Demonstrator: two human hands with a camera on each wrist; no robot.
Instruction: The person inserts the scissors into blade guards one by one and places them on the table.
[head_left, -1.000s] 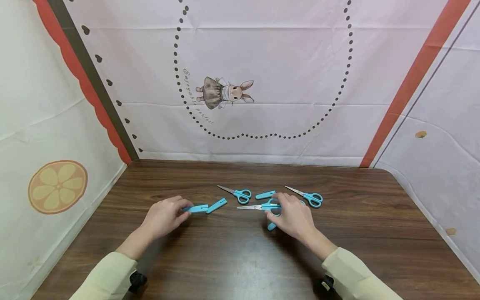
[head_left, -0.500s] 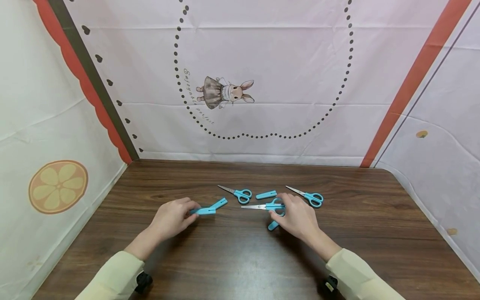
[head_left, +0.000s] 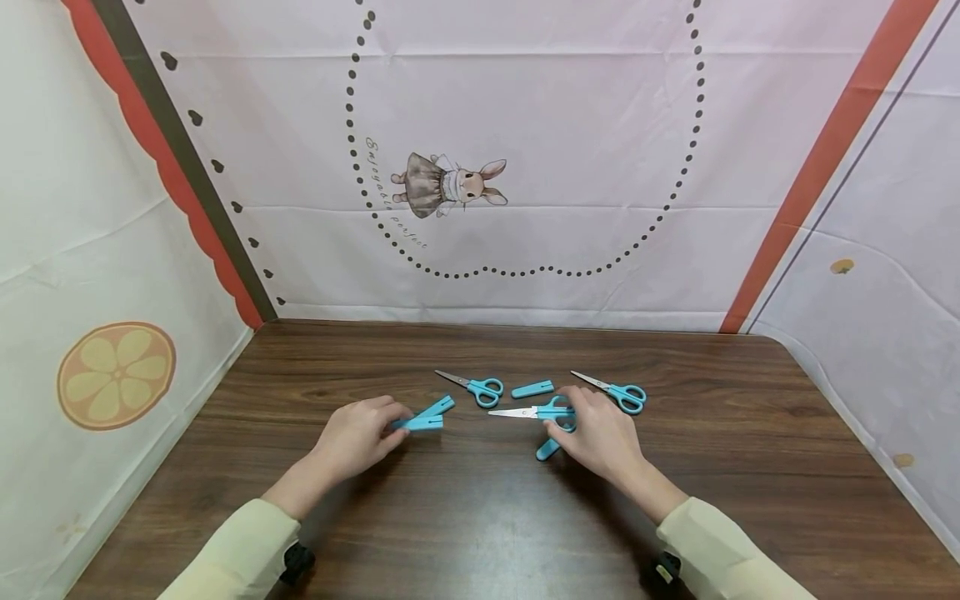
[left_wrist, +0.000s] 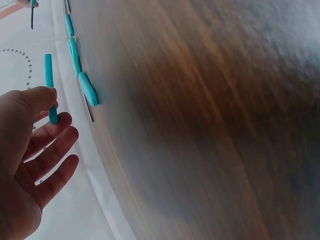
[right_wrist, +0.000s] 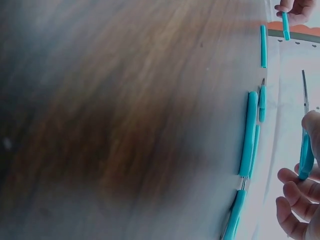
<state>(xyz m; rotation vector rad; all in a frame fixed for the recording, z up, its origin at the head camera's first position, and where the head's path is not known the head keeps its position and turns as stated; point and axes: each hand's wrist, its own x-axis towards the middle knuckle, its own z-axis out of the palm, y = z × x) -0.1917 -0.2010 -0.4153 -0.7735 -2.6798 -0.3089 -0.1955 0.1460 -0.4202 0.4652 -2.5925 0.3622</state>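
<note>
"Above the dark wood table, what is the person's left hand doing?"

"It is pinching a slotted blue cap between thumb and fingers, the slotted end facing the right hand."

"And that right hand?"

"It is gripping blue-handled scissors by the handles. The blades are pointing toward the pinched cap, and a gap is separating the two. Both wrist views are showing these things lifted off the wood."

"What is lying in the way?"

"A second cap is resting just behind the pinched one, which is covering part of it in the head view. Another, the near cap, is lying below the right hand, partly hidden by it."

"Anything farther back?"

"Two more pairs are lying there: the left-hand scissors behind the lifted blades, and the right-hand scissors just beyond the right hand. Between them the far cap is resting. Behind everything, a printed cloth is hanging."
</note>
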